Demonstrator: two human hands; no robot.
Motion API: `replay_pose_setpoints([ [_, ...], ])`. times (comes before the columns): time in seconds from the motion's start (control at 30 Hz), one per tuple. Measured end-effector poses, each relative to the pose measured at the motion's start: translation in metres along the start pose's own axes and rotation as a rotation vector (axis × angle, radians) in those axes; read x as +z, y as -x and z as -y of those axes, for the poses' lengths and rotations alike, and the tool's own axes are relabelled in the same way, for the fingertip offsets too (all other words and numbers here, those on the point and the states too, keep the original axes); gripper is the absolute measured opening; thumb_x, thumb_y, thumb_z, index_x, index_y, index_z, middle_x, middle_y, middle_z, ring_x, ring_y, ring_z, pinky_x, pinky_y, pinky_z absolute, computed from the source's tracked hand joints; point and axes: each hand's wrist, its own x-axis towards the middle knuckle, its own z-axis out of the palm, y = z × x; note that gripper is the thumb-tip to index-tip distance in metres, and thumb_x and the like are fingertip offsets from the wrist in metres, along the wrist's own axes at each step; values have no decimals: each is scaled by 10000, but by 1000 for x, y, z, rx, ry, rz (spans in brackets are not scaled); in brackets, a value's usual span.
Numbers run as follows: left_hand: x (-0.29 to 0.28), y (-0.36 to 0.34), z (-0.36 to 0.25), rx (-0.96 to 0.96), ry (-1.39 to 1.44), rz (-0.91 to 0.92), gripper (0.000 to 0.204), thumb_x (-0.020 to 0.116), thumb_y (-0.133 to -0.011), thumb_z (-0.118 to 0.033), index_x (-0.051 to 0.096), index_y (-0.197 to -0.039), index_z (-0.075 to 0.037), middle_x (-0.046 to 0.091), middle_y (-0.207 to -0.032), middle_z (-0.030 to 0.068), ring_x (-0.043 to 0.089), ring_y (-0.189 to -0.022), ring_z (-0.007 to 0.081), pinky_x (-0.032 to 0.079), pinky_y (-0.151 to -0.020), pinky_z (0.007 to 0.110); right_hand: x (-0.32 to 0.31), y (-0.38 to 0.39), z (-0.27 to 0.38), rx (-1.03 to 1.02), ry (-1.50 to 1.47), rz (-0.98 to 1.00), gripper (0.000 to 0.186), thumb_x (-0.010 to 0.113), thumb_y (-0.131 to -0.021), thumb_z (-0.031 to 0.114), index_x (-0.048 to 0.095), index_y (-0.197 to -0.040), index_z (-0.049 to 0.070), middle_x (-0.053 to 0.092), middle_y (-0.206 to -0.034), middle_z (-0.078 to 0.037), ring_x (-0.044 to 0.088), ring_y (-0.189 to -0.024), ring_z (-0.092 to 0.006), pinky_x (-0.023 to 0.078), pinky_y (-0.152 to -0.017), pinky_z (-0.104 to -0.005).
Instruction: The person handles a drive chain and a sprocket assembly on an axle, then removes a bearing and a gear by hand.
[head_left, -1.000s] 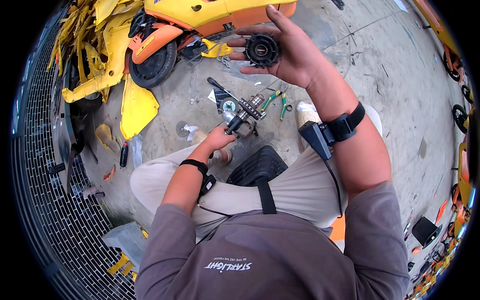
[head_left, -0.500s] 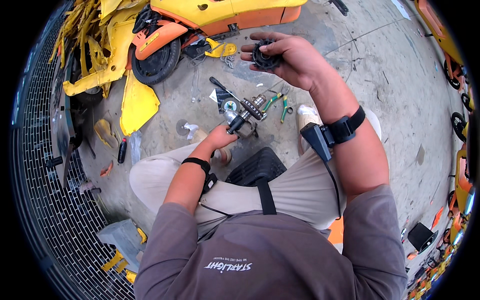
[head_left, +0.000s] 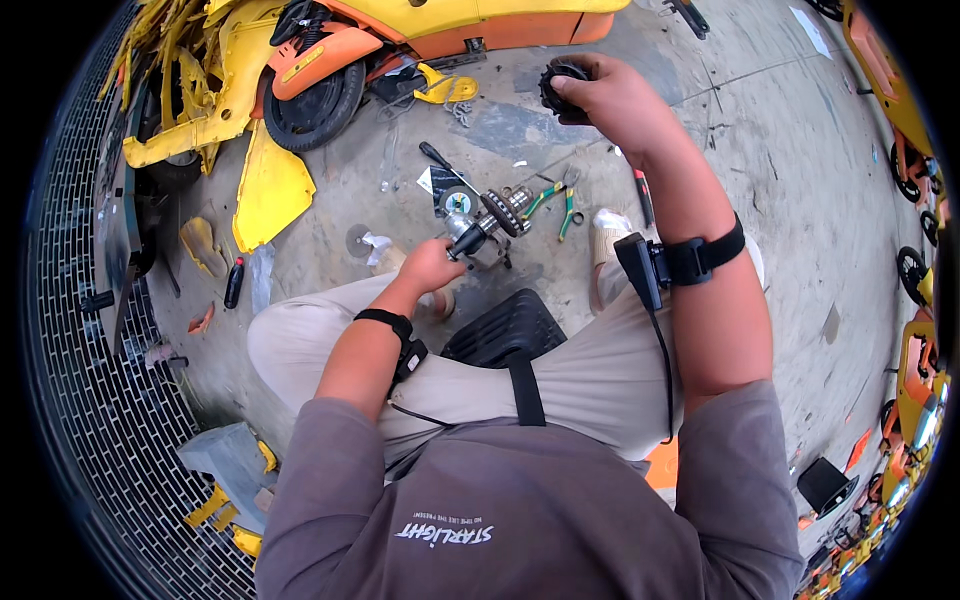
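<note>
Nearest, between the knees: black moulded plastic piece (head_left: 512, 325). Just off centre toward eleven, left hand (head_left: 432, 266) clamped round the black sleeve end of a metal shaft assembly (head_left: 497, 213); same hold as a second ago. The shaft tilts away toward one, its dark ring still on it.

Farther out at one o'clock, right hand (head_left: 612, 95): the change is here. The palm lay spread with the black ribbed ring (head_left: 553, 95) flat across the fingers; now thumb and fingers are closed on the ring, which stands nearly edge-on. Fingers behind it are hidden, so how firm the pinch is I can't tell. Meaning: ring gripped, no longer merely resting, yet well apart from the shaft.

Beyond the shaft: green-handled pliers (head_left: 569, 215) at one, screwdriver (head_left: 435, 158) near twelve. Farthest, scooter wheel (head_left: 312, 112) toward eleven.
</note>
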Motion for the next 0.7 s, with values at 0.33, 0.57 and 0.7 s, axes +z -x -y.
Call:
replay_pose_setpoints([
  [0.33,-79,-22,-22,59,-28,-112,440,718,-698,-280,712,-995,45,690,-901,281,680,-851,416,542,-782,454,-20,16,28,-37,-15,15,430,633,-995,215,563,-1312,-68,691,-1045,-97,652,-873,-133,545,-816,-282],
  [0.57,-113,-88,-1,65,-209,-172,389,716,-699,-264,718,-967,18,699,-861,251,686,-839,408,552,-775,467,-19,3,32,35,356,-125,398,655,-987,247,600,-1169,-102,706,-921,-105,656,-802,-135,539,-754,-290],
  [0.7,-94,-130,26,49,-224,-119,375,710,-705,-281,719,-950,3,706,-874,240,687,-842,402,553,-785,470,-11,-8,23,30,482,-217,376,660,-984,253,613,-1108,-99,703,-873,-108,644,-769,-130,516,-719,-294],
])
